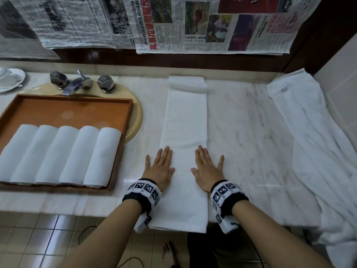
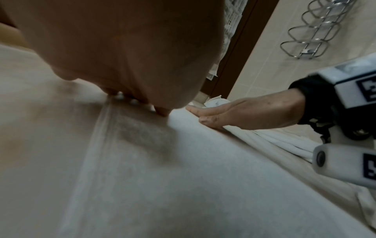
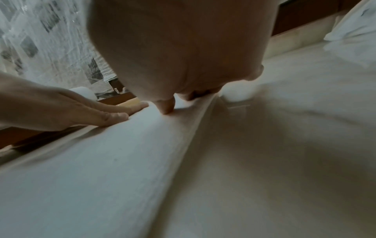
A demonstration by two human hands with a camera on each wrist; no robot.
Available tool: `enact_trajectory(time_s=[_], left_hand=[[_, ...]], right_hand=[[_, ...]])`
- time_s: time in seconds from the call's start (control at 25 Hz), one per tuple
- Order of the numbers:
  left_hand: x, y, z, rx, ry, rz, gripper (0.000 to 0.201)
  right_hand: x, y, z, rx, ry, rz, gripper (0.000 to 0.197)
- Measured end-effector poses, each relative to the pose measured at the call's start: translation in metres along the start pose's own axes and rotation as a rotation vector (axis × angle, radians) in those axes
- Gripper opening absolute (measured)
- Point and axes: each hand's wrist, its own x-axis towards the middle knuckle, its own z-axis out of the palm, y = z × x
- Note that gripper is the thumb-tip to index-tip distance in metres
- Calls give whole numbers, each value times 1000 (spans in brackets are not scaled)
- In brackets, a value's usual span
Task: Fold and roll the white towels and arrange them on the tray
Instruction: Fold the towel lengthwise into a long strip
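Observation:
A white towel (image 1: 184, 120) folded into a long narrow strip lies on the marble counter, its near end hanging over the front edge and its far end turned over. My left hand (image 1: 160, 168) lies flat and open on the strip's left edge. My right hand (image 1: 208, 168) lies flat and open on its right edge. The wooden tray (image 1: 63, 109) at the left holds several rolled white towels (image 1: 58, 153) in a row along its near side. In the wrist views the same towel (image 2: 183, 177) (image 3: 101, 169) fills the foreground, and each palm presses down on it.
A loose white towel (image 1: 313, 144) is spread at the right, draping off the counter. A sink with a chrome tap (image 1: 77, 83) sits behind the tray, and a cup and saucer (image 1: 9, 78) at far left. Newspaper sheets (image 1: 173, 24) hang on the back wall.

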Motion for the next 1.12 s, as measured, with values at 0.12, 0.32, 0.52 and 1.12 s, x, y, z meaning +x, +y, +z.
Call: enact_trajectory(time_s=[0.12, 0.32, 0.52, 1.12], left_hand=[[27, 0, -16, 4, -14, -18, 63], [61, 6, -52, 23, -15, -48, 63], [13, -4, -9, 54, 24, 99, 61], [-40, 2, 65, -13, 294, -3, 61]], right_hand=[[26, 8, -19, 4, -7, -10, 65], [52, 9, -57, -5, -9, 8, 64], [14, 11, -15, -79, 0, -116, 64], [-46, 3, 63, -50, 257, -12, 72]])
